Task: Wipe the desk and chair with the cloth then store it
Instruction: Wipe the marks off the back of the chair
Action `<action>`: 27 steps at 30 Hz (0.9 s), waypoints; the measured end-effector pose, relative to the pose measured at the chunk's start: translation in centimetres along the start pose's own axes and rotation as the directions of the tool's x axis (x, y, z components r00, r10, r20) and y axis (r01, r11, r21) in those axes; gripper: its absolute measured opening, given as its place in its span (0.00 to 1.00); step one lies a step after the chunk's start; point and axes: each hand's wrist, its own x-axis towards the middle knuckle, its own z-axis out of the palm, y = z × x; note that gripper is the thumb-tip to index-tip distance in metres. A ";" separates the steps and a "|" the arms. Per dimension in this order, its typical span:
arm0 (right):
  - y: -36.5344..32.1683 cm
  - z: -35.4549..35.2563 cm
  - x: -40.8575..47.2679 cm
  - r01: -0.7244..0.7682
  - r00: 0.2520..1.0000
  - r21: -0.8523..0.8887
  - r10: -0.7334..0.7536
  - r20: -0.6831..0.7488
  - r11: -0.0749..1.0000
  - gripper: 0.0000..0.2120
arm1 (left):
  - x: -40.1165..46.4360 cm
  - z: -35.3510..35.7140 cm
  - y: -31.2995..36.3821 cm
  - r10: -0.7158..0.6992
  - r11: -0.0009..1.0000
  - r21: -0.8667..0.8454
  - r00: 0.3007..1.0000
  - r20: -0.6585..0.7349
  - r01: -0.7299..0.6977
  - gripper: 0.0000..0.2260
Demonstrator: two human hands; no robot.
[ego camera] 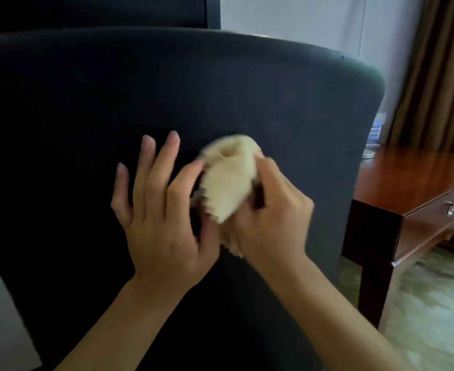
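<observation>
A bunched cream cloth (228,180) is held in front of the dark blue upholstered chair back (167,89), which fills most of the view. My right hand (271,218) is closed around the cloth's right and lower side. My left hand (161,210) touches the cloth's left edge with thumb and forefinger, while its other fingers are spread over the chair fabric. The cloth and right hand are blurred. The reddish-brown wooden desk (407,183) stands to the right, behind the chair.
The desk has a drawer with a metal handle (449,208) and dark legs (373,285). Brown curtains (439,76) hang at the far right beside a pale wall. Light patterned floor (434,317) lies at the lower right. A small boxed item (377,129) sits on the desk.
</observation>
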 end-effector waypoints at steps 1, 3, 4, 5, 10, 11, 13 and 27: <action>-1.1 0.6 1.2 0.068 0.998 0.007 -0.068 -0.017 0.998 0.05 | 0.0 0.0 0.0 -0.016 1.000 -0.016 1.000 -0.004 0.015 0.21; -2.2 1.2 3.6 0.185 0.981 -0.028 -0.187 -0.048 0.982 0.07 | 0.1 -0.1 -0.3 -0.029 1.000 0.003 1.000 -0.009 0.029 0.23; -1.7 1.0 4.6 0.193 0.979 -0.041 -0.195 -0.059 0.980 0.07 | 0.2 -0.1 -0.4 -0.030 0.999 0.026 1.000 0.000 0.030 0.24; -0.4 0.4 5.1 0.147 0.985 -0.051 -0.151 -0.080 0.988 0.06 | 0.3 -0.2 -0.3 -0.035 0.998 0.049 0.999 0.016 0.034 0.24; 9.2 -4.3 1.2 -0.374 0.902 -0.001 0.363 -0.233 0.928 0.05 | 2.1 0.7 2.6 0.016 0.998 0.056 0.998 0.053 -0.019 0.20; 9.6 -4.6 -0.5 -0.400 0.898 -0.003 0.391 -0.200 0.917 0.06 | 2.6 1.2 3.2 0.072 0.997 0.018 0.995 0.065 -0.073 0.19; 9.0 -4.5 -2.5 -0.354 0.929 0.032 0.355 -0.101 0.935 0.10 | 3.3 2.4 4.3 0.180 0.983 -0.050 0.978 0.105 -0.175 0.19; 12.8 -4.0 -16.8 -0.898 0.413 0.090 0.896 -0.166 0.430 0.07 | -3.2 4.3 5.6 0.501 0.864 -0.194 0.757 0.419 -0.464 0.16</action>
